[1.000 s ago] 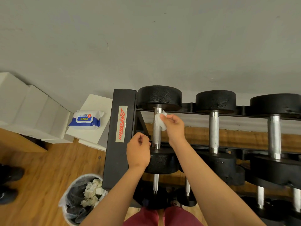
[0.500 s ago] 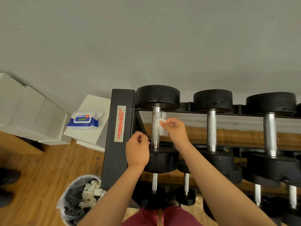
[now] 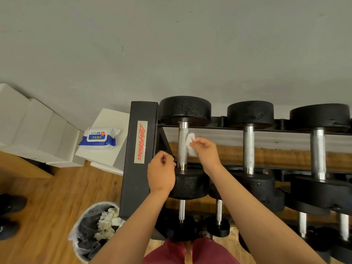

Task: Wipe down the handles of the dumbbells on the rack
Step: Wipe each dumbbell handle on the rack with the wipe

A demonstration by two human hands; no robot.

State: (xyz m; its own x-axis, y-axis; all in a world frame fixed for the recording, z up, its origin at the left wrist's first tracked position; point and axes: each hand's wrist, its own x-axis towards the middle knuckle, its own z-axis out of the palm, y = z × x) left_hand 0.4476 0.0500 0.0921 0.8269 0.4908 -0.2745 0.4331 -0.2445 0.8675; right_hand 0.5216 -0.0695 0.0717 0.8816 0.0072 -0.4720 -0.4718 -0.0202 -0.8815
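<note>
Your right hand pinches a white wipe against the leftmost dumbbell's handle; your left hand curls empty beside it (a loose fist).

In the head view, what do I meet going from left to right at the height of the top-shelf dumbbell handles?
Wet wipes pack, rack end post, first dumbbell handle, wipe, right hand, second dumbbell handle, third dumbbell handle.
</note>
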